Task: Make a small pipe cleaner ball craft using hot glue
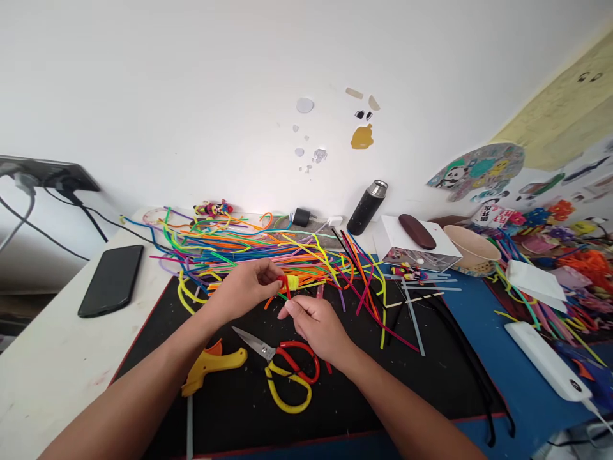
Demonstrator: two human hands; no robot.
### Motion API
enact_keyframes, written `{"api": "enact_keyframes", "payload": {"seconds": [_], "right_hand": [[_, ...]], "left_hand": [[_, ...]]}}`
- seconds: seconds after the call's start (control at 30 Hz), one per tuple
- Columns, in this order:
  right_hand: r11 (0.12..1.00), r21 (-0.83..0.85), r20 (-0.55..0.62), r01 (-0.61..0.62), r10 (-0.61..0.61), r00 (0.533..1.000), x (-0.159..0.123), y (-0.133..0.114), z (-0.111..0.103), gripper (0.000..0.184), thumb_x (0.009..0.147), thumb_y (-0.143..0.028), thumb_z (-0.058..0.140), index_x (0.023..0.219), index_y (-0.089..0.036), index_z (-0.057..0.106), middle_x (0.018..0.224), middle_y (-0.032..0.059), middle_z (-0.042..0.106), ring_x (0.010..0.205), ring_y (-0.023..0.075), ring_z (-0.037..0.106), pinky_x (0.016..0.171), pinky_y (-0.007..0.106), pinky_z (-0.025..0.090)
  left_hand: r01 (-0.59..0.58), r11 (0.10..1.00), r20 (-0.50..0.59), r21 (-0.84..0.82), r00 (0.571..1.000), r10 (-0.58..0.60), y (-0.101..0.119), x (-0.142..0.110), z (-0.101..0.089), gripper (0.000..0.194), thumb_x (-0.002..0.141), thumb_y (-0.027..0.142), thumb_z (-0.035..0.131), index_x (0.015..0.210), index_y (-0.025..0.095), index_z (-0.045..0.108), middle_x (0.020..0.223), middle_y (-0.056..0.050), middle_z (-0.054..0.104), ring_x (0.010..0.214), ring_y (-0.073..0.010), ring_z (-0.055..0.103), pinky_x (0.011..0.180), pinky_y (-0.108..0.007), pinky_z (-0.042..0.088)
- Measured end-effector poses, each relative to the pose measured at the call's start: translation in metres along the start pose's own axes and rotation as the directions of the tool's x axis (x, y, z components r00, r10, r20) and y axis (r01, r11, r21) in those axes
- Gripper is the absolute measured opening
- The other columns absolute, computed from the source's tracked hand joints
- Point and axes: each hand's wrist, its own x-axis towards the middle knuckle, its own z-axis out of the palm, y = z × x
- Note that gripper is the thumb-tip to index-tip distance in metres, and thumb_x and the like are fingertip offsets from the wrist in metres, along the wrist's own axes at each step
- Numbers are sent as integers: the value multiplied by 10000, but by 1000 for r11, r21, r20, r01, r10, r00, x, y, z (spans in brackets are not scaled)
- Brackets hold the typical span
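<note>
My left hand pinches a small wound piece of yellow and red pipe cleaner between thumb and fingers. Just below it to the right, my right hand is closed on the red pipe cleaner strand coming off that piece. Both hands are held over the black mat. Under them lie scissors with one red and one yellow handle, blades pointing up and left. A yellow hot glue gun rests beside my left forearm. Behind the hands spreads a pile of many-coloured pipe cleaners.
A dark phone lies at left. Along the back stand a black thermos and a white box with a brown case on top. Right of these are a beige bowl, a white power bank and more coloured craft pieces.
</note>
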Motion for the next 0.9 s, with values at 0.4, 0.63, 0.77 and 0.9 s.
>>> {"api": "enact_keyframes", "payload": {"seconds": [0.4,0.63,0.77,0.9], "right_hand": [[991,131,-18,-14,17,1000,-2,12,13,586,987,-706,559,877,-159,739,499,-74,426,469,103,360,500,260,284],[973,226,-10,-33,36,999,1,14,14,591,955,-725,580,872,-158,722,464,-86,423,435,92,338,495,258,277],[958,285,10,-31,30,1000,4,18,13,575,958,-708,589,885,-154,726,455,-90,416,423,87,318,487,255,269],[949,313,13,-38,35,999,6,24,10,562,957,-701,604,905,-155,725,463,-94,413,419,83,303,472,250,257]], "left_hand": [[91,945,-10,-313,995,-99,3,2,12,362,708,448,833,901,164,717,787,-21,730,677,-172,671,696,-317,548],[177,852,11,-493,980,-197,7,1,16,401,642,409,900,895,144,735,795,-11,706,641,-134,642,655,-281,531],[204,826,35,-525,975,-219,9,0,15,407,624,405,915,888,146,742,757,-12,709,625,-135,644,644,-282,542],[221,813,63,-538,973,-223,11,-1,14,376,624,383,915,869,155,745,742,-12,717,620,-140,650,645,-293,561]]}}
